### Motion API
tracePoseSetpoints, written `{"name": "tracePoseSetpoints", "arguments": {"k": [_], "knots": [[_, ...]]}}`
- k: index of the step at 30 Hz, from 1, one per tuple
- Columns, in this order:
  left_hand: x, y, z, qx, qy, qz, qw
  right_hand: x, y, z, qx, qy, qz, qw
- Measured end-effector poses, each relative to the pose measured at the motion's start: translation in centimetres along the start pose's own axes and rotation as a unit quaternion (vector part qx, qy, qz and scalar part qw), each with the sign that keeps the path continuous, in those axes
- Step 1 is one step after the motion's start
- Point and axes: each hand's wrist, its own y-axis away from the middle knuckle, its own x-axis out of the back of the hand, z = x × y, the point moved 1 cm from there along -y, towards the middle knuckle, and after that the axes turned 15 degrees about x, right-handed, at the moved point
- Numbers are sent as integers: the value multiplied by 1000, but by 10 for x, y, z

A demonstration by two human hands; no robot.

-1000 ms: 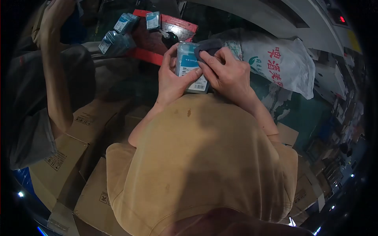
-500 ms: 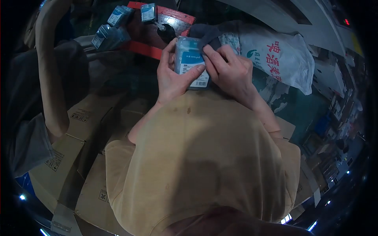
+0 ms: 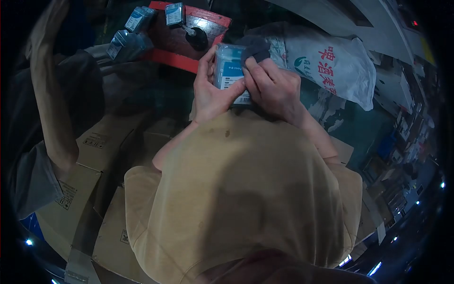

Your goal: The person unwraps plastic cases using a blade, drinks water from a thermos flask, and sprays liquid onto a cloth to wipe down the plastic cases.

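Observation:
Upright in front of my chest is a clear plastic box [image 3: 230,68] with a blue and white label. My left hand [image 3: 208,97] is wrapped round its left side, the thumb across the lower front. A dark grey cloth [image 3: 257,47] is pinched in my right hand [image 3: 275,89] and lies against the box's right edge. The fingers of that hand hide part of the label. Beyond the box, a black pump bottle [image 3: 197,39] stands inside a red-rimmed tray [image 3: 210,17].
Similar labelled boxes sit around the tray: one box [image 3: 175,15] on its far rim, another box [image 3: 138,20] and more plastic packs [image 3: 124,45] to its left. A white sack [image 3: 326,66] lies at right. Another person's arm [image 3: 53,104] and cardboard cartons [image 3: 101,146] are at left.
The cloth has shifted slightly along the box's upper right edge with my right hand, covering more of the label. My left hand keeps its grip. The other person's arm has moved slightly left.

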Motion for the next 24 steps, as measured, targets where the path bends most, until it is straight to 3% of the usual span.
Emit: {"name": "tracePoseSetpoints", "arguments": {"k": [8,11,17,19,24], "knots": [[-2,0,-2,7,23,8,1000,4,3,2,-11,-6,-7,1000],[0,-1,-4,-30,5,14,999,3,1,3,-4,-17,4,1000],[4,4,-2,4,24,22,999,4,14,11,-23,28,5,999],[5,6,4,-3,87,25,996,2,6,11,-48,6,19,999],[6,2,-7,-5,45,41,998,-8,-1,4,12,16,-3,1000]]}}
